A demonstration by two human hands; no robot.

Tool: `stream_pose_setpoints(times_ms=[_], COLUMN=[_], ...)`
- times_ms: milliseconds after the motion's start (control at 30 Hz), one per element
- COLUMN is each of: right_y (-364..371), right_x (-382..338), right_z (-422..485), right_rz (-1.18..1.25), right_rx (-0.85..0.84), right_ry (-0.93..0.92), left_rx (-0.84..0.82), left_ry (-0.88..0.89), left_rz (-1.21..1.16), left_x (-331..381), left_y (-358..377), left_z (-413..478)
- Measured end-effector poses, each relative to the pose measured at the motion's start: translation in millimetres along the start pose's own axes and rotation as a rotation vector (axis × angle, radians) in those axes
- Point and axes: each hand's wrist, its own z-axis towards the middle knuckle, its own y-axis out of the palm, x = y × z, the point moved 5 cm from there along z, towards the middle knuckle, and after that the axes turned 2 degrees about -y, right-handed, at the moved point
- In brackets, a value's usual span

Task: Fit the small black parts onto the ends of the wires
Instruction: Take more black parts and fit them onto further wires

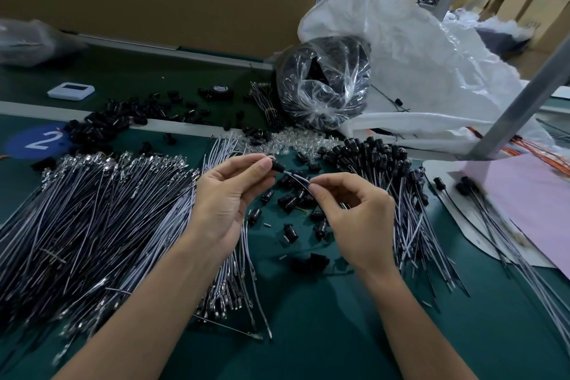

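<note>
Two hands work above the green bench (339,318). The left hand (234,194) pinches one small black part (277,166) between thumb and fingertips. The right hand (354,216) pinches a thin wire (300,179) back from its end, with the tip at the part's mouth; seating cannot be confirmed.

Risks: the wire bows between grip and part, so a push may buckle it instead of driving it home. A slipped part would be lost among the loose black parts (293,199) below. Unfitted wires (92,210) lie left and capped wires (385,176) right, so strays could mix. Bagged stock (324,83) sits far.

Dim bench, blurred edges — fisheye warp
</note>
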Motion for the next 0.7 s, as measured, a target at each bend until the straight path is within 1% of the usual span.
stream_pose_setpoints(times_ms=[133, 400, 567, 700], right_y=[-1, 3, 6, 4], right_x=[1, -3, -3, -5], right_z=[0, -1, -3, -2], right_rz=[0.014, 0.001, 0.001, -0.044], right_rx=[0.005, 0.008, -0.021, -0.029], right_ry=[0.014, -0.016, -0.016, -0.036], left_rx=[0.006, -0.083, -0.067, -0.133], left_ry=[-0.010, -0.003, -0.027, -0.043], left_rz=[0.000, 0.070, 0.095, 0.164], left_x=[-2, -8, -13, -14], left_y=[-1, 9, 8, 12], left_z=[0, -3, -3, -5])
